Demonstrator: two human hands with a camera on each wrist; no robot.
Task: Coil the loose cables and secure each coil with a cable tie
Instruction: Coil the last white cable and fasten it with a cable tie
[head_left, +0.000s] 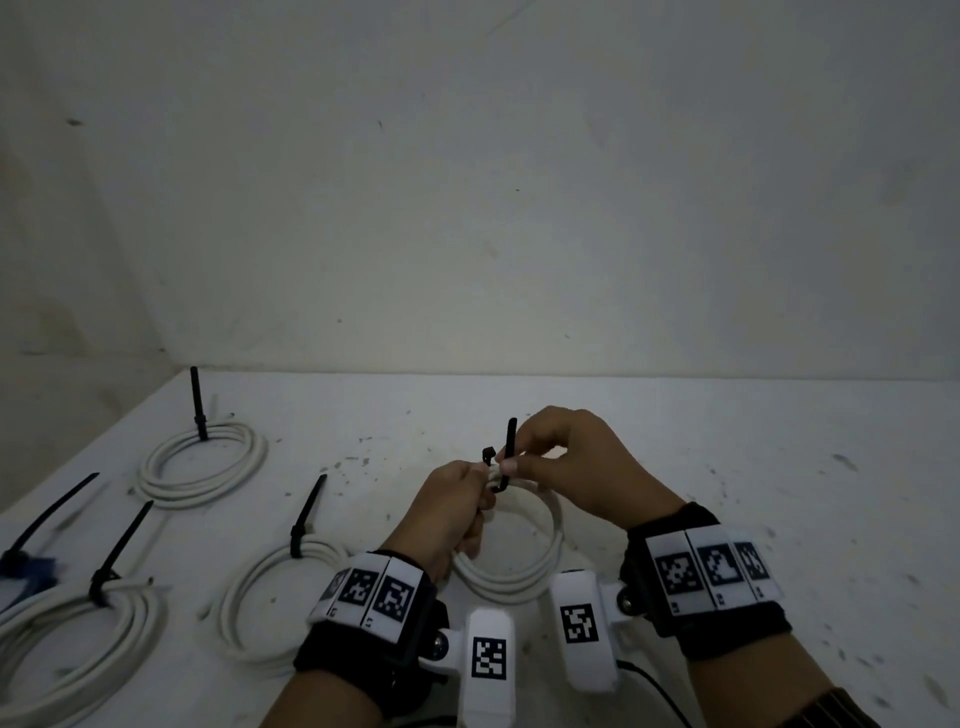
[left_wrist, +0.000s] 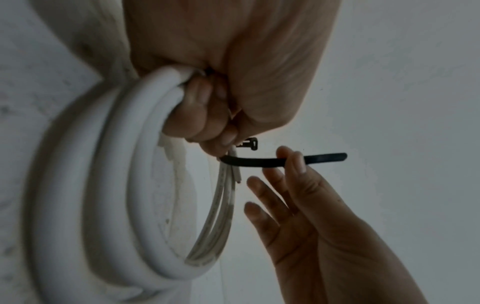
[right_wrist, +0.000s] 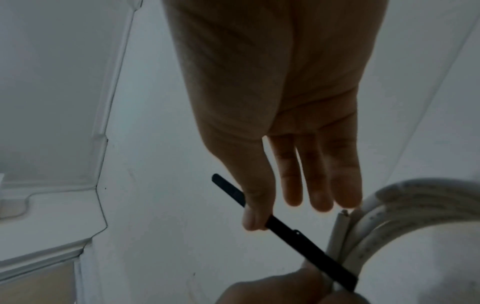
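A white cable coil (head_left: 519, 571) is raised off the table between both hands. My left hand (head_left: 452, 506) grips the bundled strands at the coil's far side, fingers curled round them (left_wrist: 197, 115). A black cable tie (head_left: 509, 452) wraps under the bundle; its head (left_wrist: 249, 144) sticks out beside my left fingertips. My right hand (head_left: 566, 462) pinches the tie's tail (left_wrist: 291, 161) between thumb and forefinger, the other fingers held straight (right_wrist: 322, 185). In the right wrist view the tie (right_wrist: 298, 234) runs down to the coil (right_wrist: 389, 207).
Three tied white coils lie on the white table: far left (head_left: 202, 462), near left (head_left: 78, 649) and centre left (head_left: 270, 603), each with a black tie tail standing up. Another black tie (head_left: 52, 514) lies at the left edge. A wall (head_left: 467, 208) rises behind the table.
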